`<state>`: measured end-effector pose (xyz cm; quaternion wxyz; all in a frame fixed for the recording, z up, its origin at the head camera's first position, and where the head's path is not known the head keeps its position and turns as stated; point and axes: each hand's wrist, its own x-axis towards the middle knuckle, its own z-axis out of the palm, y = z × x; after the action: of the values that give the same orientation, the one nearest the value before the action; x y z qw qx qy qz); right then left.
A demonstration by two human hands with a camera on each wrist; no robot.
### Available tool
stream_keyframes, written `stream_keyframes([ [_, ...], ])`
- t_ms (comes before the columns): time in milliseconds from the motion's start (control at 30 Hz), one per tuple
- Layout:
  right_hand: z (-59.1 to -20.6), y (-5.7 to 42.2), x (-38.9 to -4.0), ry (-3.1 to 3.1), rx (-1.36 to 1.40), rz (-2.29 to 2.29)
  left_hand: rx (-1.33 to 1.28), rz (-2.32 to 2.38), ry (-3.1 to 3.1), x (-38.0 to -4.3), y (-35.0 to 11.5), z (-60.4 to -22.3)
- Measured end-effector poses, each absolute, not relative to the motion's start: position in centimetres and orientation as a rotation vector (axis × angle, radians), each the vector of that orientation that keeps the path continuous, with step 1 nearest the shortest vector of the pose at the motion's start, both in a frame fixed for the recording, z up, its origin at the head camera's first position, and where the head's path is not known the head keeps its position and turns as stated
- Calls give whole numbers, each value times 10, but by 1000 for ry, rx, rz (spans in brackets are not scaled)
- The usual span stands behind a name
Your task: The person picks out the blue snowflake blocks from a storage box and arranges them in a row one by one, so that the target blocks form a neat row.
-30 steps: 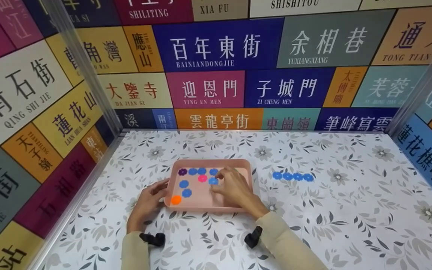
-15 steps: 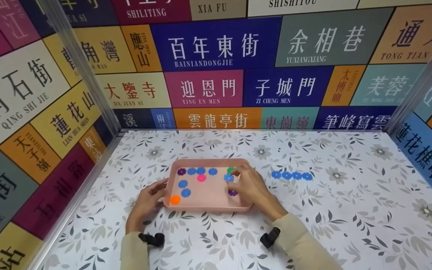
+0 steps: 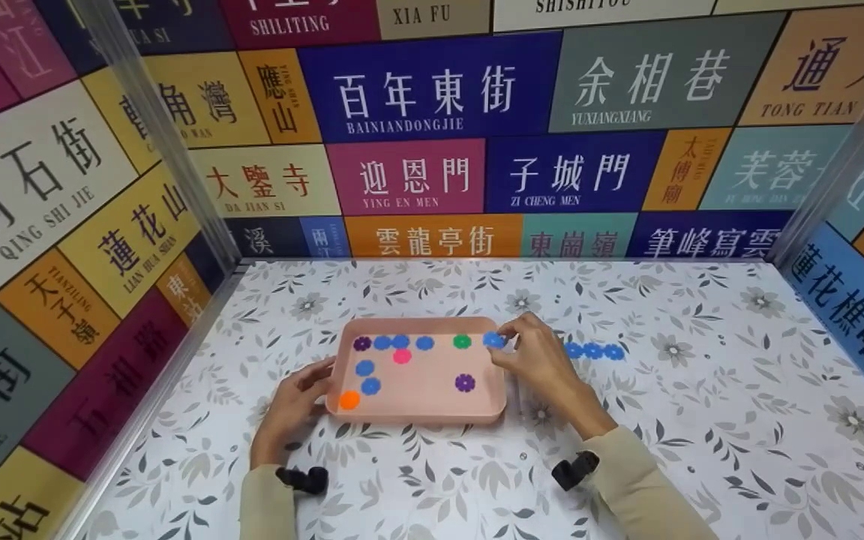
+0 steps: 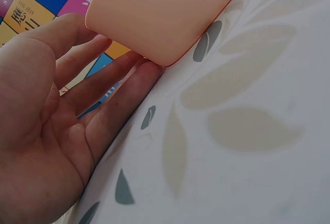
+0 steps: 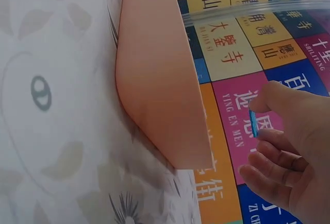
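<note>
My right hand (image 3: pixel 541 356) pinches a blue flower-shaped disc (image 3: pixel 493 340) between thumb and fingertip, raised over the right rim of a pink tray (image 3: pixel 417 405). In the right wrist view the disc (image 5: pixel 253 123) appears edge-on as a thin blue sliver. At the tray's left side is my left hand (image 3: pixel 298 405); its straight fingers (image 4: pixel 124 90) touch the tray's corner in the left wrist view. Inside the tray lie several blue discs (image 3: pixel 364 368), a green one (image 3: pixel 462 341), a pink one (image 3: pixel 402 356), an orange one (image 3: pixel 349 400) and two purple ones (image 3: pixel 465 383).
Right of the tray, a row of joined blue discs (image 3: pixel 593 351) lies on the table, its left end hidden behind the right hand. A floral cloth (image 3: pixel 702 450) covers the table. Walls with coloured sign panels (image 3: pixel 432 90) stand at the back and sides.
My right hand has lifted the blue disc and carried it rightward from mid-tray to the right rim, uncovering the green and purple discs. The left hand stays at the tray.
</note>
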<state>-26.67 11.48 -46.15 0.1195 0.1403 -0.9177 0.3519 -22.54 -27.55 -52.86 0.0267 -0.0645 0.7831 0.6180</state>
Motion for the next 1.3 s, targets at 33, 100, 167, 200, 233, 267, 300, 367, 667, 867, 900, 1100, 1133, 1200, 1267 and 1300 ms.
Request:
stream_keyframes([
  [33, -461, 119, -267, -2690, 399, 1023, -187, 1921, 2416, -225, -276, -529],
  [100, -459, 127, -268, -2700, 376, 1004, -165, 1941, 2408, -224, -275, -529],
  [167, -458, 136, -269, -2699, 349, 993, -200, 1921, 2405, -225, -275, -528],
  [200, -458, 141, -270, -2697, 335, 988, -214, 1909, 2408, -225, -275, -528],
  [233, -458, 145, -270, -2691, 325, 987, -225, 1897, 2410, -225, -275, -527],
  [267, -459, 150, -271, -2681, 317, 986, -237, 1885, 2411, -225, -274, -527],
  [300, -459, 154, -271, -2673, 308, 988, -250, 1874, 2411, -225, -275, -527],
  [367, -459, 162, -272, -2652, 296, 992, -268, 1860, 2411, -225, -275, -526],
  [667, -464, 195, -273, -2650, 204, 1004, -287, 1813, 2432, -225, -276, -526],
  [867, -476, 214, -275, -2686, 131, 993, -263, 1839, 2422, -224, -276, -526],
  [900, -477, 218, -275, -2692, 119, 988, -249, 1854, 2416, -224, -276, -527],
  [1100, -484, 241, -275, -2675, 62, 961, -223, 1868, 2424, -224, -274, -528],
  [1133, -484, 244, -276, -2672, 50, 954, -233, 1854, 2429, -224, -274, -528],
  [1200, -485, 251, -276, -2670, 21, 940, -261, 1834, 2435, -225, -273, -529],
  [1267, -487, 258, -277, -2672, -1, 926, -272, 1820, 2440, -226, -273, -528],
  [1300, -488, 262, -278, -2676, -13, 922, -270, 1811, 2445, -226, -273, -528],
])
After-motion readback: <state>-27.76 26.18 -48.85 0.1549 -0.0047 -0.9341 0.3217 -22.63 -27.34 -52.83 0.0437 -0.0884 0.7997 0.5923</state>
